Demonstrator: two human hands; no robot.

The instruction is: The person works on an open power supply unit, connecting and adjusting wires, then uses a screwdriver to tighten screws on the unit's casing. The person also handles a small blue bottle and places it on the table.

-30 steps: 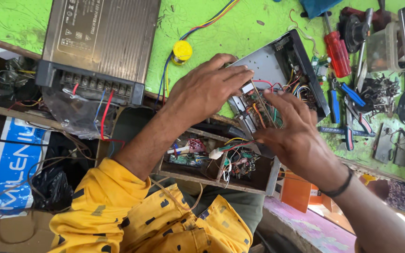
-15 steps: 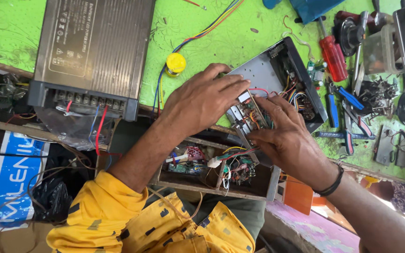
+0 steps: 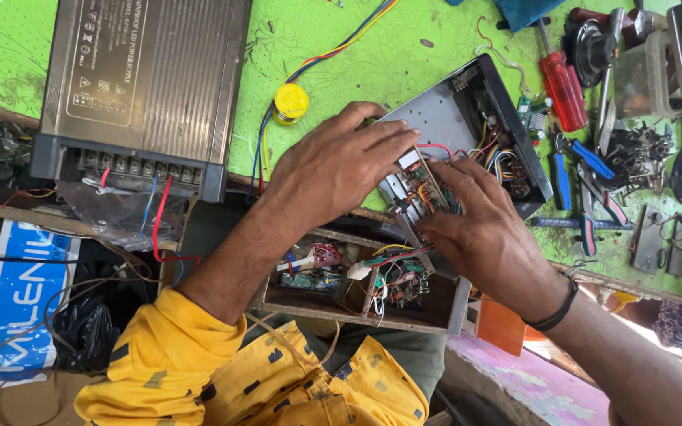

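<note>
Metal box lies open, wiring bare; our left hand flat at nine o'clock, right hand open-fingered at six o'clock on wires.

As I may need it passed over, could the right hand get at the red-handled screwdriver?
Probably yes: the red-handled screwdriver lies uncovered on the green table, just beyond the right hand.

Blue-white printed sign lower left; grey label atop power supply.
</note>
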